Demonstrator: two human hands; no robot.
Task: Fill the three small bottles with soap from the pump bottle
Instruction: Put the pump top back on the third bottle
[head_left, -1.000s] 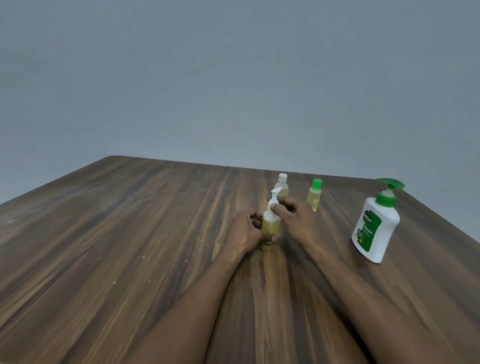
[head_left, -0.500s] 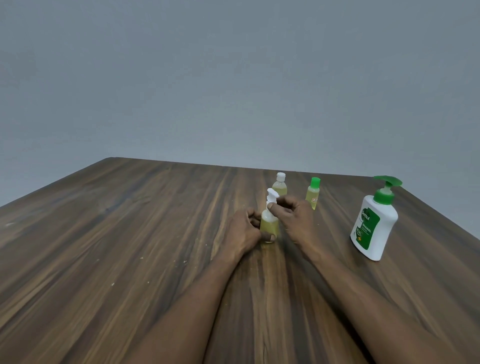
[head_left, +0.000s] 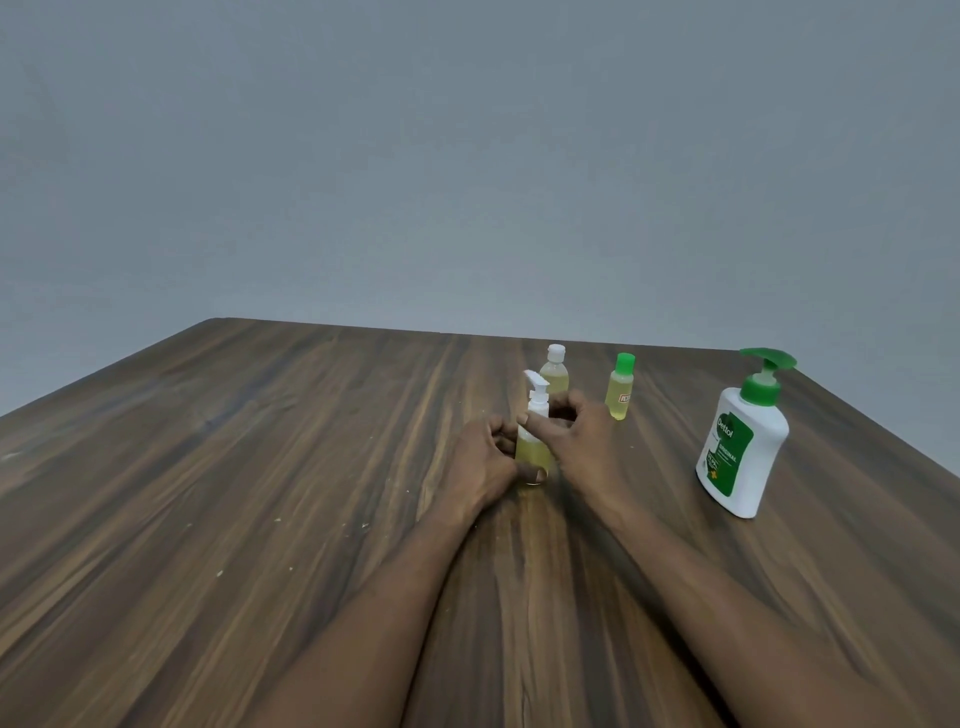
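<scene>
A small clear bottle with a white pump top (head_left: 533, 441) stands upright on the wooden table (head_left: 260, 467), holding yellow soap. My left hand (head_left: 480, 462) wraps its lower body. My right hand (head_left: 576, 441) grips its neck, just under the white pump. Behind them stands a small white-capped bottle (head_left: 554, 371) with yellow liquid. A small green-capped bottle (head_left: 620, 395) stands to its right. The large white pump bottle with green pump and label (head_left: 743, 441) stands at the right, apart from both hands.
A plain grey wall rises behind the table's far edge (head_left: 467, 332). The table's right edge (head_left: 883, 431) runs close to the pump bottle. Bare wood lies to the left and in front of my forearms.
My right hand's fingers have slid from the pump top down to the neck, so the white pump now shows fully. The view has shifted slightly.
</scene>
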